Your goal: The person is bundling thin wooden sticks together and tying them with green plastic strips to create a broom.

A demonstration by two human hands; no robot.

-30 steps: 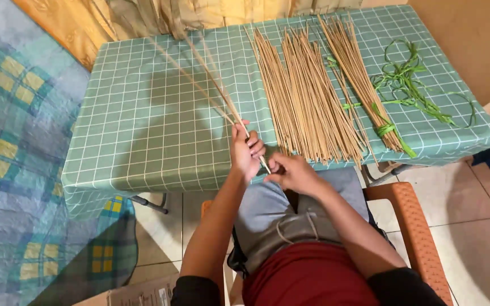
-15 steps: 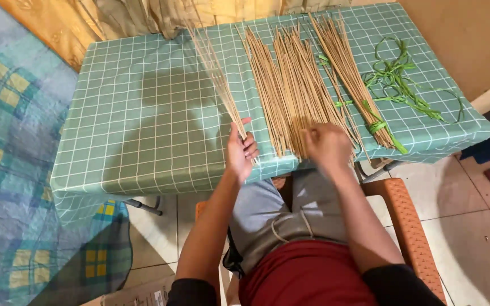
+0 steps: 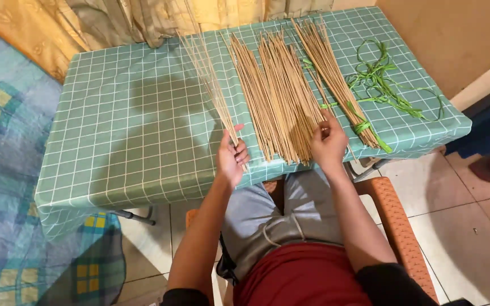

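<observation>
Our left hand (image 3: 231, 157) gripped a small bunch of thin, pale, straight sticks (image 3: 208, 79) that fanned away from us across the desk (image 3: 126, 136). Our right hand (image 3: 328, 141), fingers loosely curled, rested on the near ends of the wide loose pile of sticks (image 3: 276, 96); half a second earlier it hovered nearer our body. Right of that hand lay a tied bundle (image 3: 336, 79) and green strips (image 3: 381, 79). An orange chair (image 3: 392, 221) sat beneath us.

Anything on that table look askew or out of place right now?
Nothing damaged. The thin sticks in the left hand fan slantwise, apart from the straight pile. Loose green strips lie tangled near the tied bundle.
</observation>
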